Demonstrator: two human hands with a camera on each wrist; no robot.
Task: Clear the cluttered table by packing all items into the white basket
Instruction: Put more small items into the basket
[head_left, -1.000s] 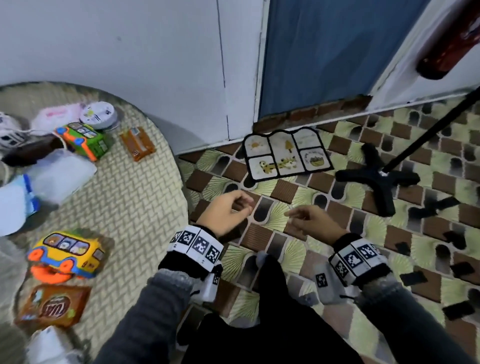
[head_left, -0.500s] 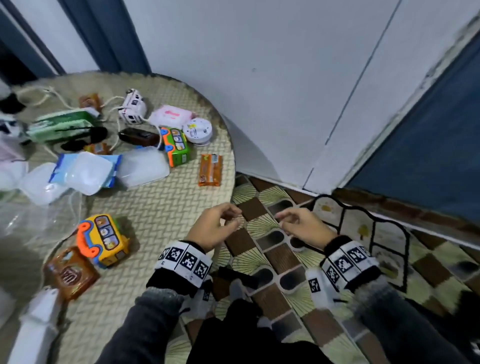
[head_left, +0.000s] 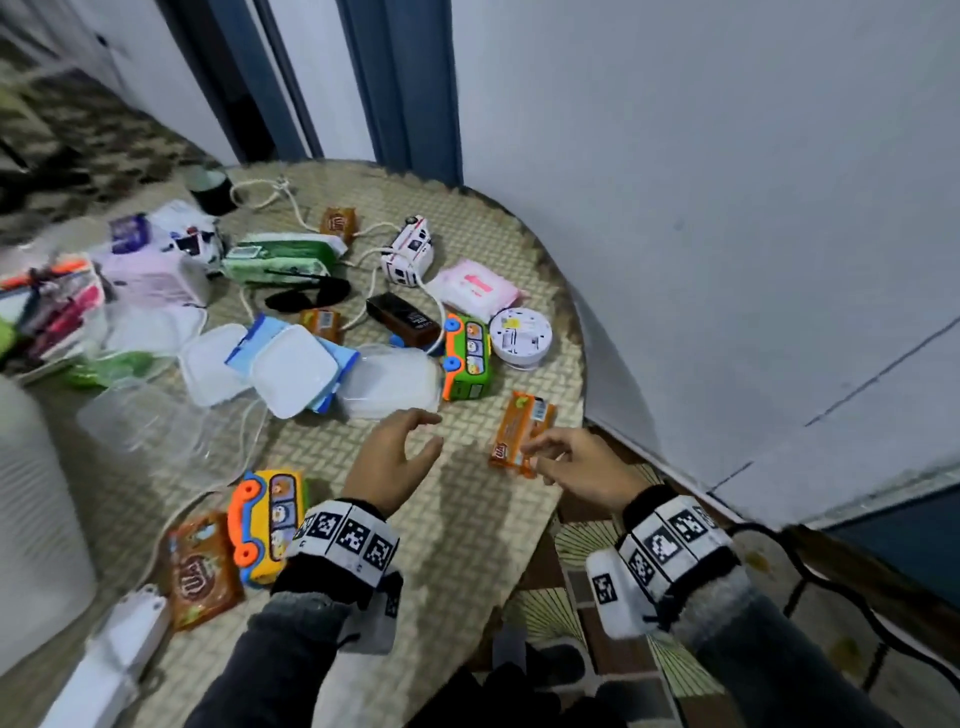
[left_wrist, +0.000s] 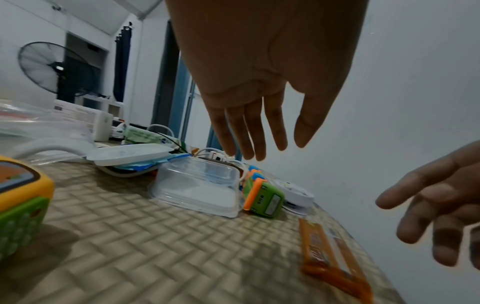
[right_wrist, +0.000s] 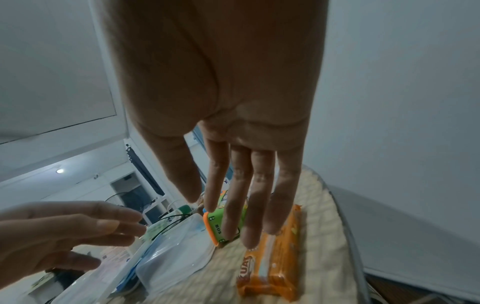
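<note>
My right hand (head_left: 540, 457) hovers over the near end of an orange snack bar (head_left: 522, 426) at the table's right edge. In the right wrist view its straight fingers (right_wrist: 249, 216) hang just above the bar (right_wrist: 275, 267), gripping nothing. My left hand (head_left: 428, 431) floats open and empty over the woven mat, just short of a clear plastic container (head_left: 387, 382). A green toy bus (head_left: 466, 361) lies beyond both hands. A yellow toy bus (head_left: 267, 519) and a brown snack packet (head_left: 200, 569) lie left of my left wrist. A white ribbed container (head_left: 31, 519) stands at the far left.
Further back lie white lids (head_left: 291, 369), a white round detector (head_left: 521, 335), a pink wipes pack (head_left: 475, 288), a toy ambulance (head_left: 410, 252), a green wipes pack (head_left: 283, 257), a black box (head_left: 402, 319) and white cord. The wall (head_left: 727, 208) is close on the right.
The head view swung from the tiled floor to the table. Both hands moved from over the floor to over the mat, and their loosely curled fingers have straightened out.
</note>
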